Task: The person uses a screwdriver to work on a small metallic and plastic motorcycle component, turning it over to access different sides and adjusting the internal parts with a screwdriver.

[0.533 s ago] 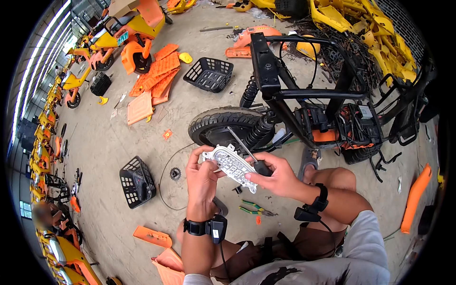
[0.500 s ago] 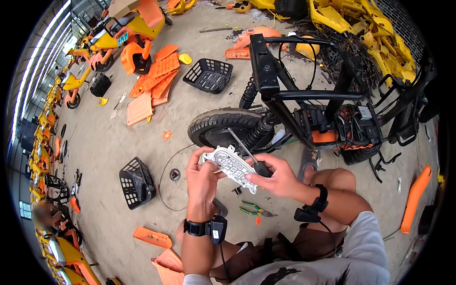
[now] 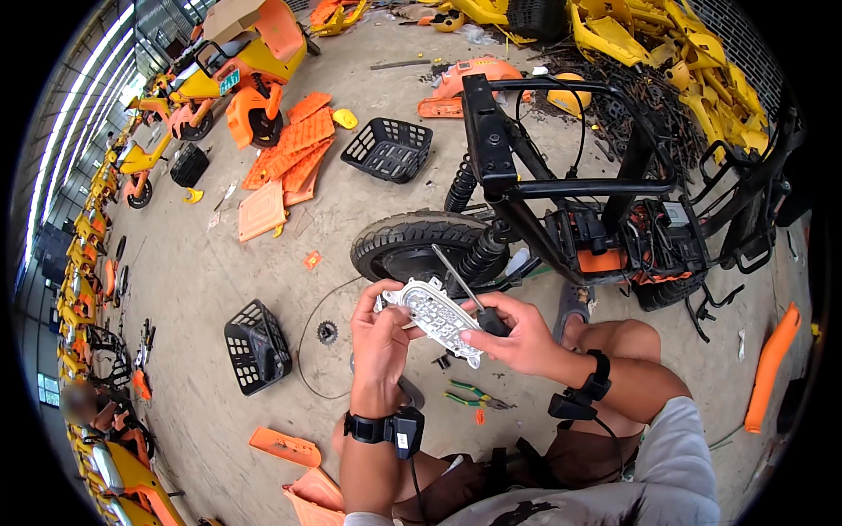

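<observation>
Pale oblong panel (image 3: 441, 322) held at its 2 ends above the concrete floor (image 3: 193, 289). The left hand (image 3: 379, 337) grips the left end, its thumb toward the near face and its fingers partly hidden. The right hand (image 3: 519, 337) closes on the dark handle of a screwdriver (image 3: 459, 278) while its thumb rests on the panel's right end, a grip that apparently lets 1 hand both steady the part and keep the tool. The shaft points up and leftward, its tip clear of the panel. The panel slopes down to the right, face upward, probably for viewing. Green-and-yellow pliers (image 3: 474, 399) lie below, seemingly within reach; a stripped black frame (image 3: 596, 187) stands ahead.
</observation>
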A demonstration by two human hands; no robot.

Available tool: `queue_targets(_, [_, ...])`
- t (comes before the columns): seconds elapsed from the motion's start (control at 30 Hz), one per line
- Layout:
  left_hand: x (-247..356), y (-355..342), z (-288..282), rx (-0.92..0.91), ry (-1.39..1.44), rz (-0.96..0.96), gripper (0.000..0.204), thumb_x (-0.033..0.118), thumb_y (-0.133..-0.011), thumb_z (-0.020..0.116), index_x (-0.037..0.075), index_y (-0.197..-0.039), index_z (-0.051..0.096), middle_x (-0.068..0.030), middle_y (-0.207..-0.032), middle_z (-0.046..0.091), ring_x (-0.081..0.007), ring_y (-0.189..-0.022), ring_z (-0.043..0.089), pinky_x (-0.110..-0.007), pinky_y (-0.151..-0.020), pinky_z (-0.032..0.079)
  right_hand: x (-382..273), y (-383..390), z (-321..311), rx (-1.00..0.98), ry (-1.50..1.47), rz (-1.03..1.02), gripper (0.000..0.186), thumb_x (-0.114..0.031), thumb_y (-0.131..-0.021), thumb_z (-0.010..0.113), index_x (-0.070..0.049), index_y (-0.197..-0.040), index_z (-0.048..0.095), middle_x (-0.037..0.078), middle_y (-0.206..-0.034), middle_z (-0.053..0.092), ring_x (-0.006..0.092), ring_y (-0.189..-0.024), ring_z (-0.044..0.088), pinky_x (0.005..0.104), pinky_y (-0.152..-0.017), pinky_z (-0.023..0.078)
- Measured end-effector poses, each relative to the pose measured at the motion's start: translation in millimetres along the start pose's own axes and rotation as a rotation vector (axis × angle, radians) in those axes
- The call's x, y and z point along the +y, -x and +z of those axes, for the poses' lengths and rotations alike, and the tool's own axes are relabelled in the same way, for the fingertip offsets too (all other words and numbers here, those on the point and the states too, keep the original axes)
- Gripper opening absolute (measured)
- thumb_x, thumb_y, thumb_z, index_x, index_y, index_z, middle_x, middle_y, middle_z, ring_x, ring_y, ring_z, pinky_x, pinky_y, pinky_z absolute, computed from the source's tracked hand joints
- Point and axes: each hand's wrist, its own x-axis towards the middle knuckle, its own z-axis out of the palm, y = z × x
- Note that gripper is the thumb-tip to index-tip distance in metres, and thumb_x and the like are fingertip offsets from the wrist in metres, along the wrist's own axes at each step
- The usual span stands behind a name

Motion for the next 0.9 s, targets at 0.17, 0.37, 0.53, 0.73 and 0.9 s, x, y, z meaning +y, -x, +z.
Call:
queue_targets(0.17, [0.4, 0.5, -0.7, -0.004, -0.003, -0.007, 0.039, -0.008, -0.080, 0.049, 0.002, -0.118, 0.053, -0.0164, -0.102, 0.067, -0.0285, -0.087, 0.070, -0.050, -0.076, 0.063, 6.2, -2.8, 0.5, -0.001, -0.001, -0.055, 0.039, -0.010, -0.088, 0.074, -0.003, -0.123, 0.058, 0.001, -0.086, 0.066, 0.0030, -0.064, 0.056, 0.0195, -0.051, 0.043])
queue_targets(0.37, [0.3, 3.6, -5.8, -0.033, 0.019, -0.017, 0.043, -0.009, -0.081, 0.050, 0.003, -0.122, 0.051, -0.0178, -0.104, 0.068, -0.0297, -0.090, 0.070, -0.050, -0.078, 0.062, 3.1, -2.6, 2.0, -0.008, -0.030, -0.042, 0.038, -0.010, -0.089, 0.073, -0.003, -0.123, 0.058, 0.002, -0.086, 0.066, 0.0028, -0.063, 0.056, 0.0192, -0.051, 0.043])
queue_targets(0.53, [-0.2, 3.8, -7.4, -0.052, 0.022, -0.038, 0.047, -0.009, -0.082, 0.052, 0.004, -0.127, 0.050, -0.0185, -0.107, 0.068, -0.0301, -0.093, 0.070, -0.051, -0.080, 0.061, 5.2, -2.8, 1.7, -0.003, -0.068, -0.028, 0.038, -0.010, -0.089, 0.073, -0.003, -0.123, 0.058, 0.002, -0.086, 0.067, 0.0028, -0.062, 0.055, 0.0191, -0.051, 0.043])
queue_targets(0.73, [6.0, 7.1, 5.5, 0.000, 0.068, -0.060, 0.052, -0.013, -0.082, 0.051, 0.003, -0.131, 0.049, -0.0169, -0.106, 0.068, -0.0264, -0.091, 0.070, -0.046, -0.079, 0.062, 2.5, -2.0, 0.7, -0.005, -0.088, 0.056, 0.038, -0.010, -0.089, 0.074, -0.002, -0.123, 0.059, 0.000, -0.088, 0.066, 0.0031, -0.076, 0.059, 0.0195, -0.064, 0.047])
queue_targets(0.9, [5.0, 7.2, -0.9, 0.005, 0.046, -0.036, 0.050, -0.008, -0.082, 0.052, 0.005, -0.130, 0.049, -0.0160, -0.110, 0.067, -0.0274, -0.095, 0.069, -0.047, -0.081, 0.061, 2.4, -2.4, 4.2, -0.008, -0.101, 0.015, 0.038, -0.010, -0.089, 0.074, -0.002, -0.123, 0.059, 0.000, -0.088, 0.066, 0.0028, -0.076, 0.059, 0.0197, -0.064, 0.047])
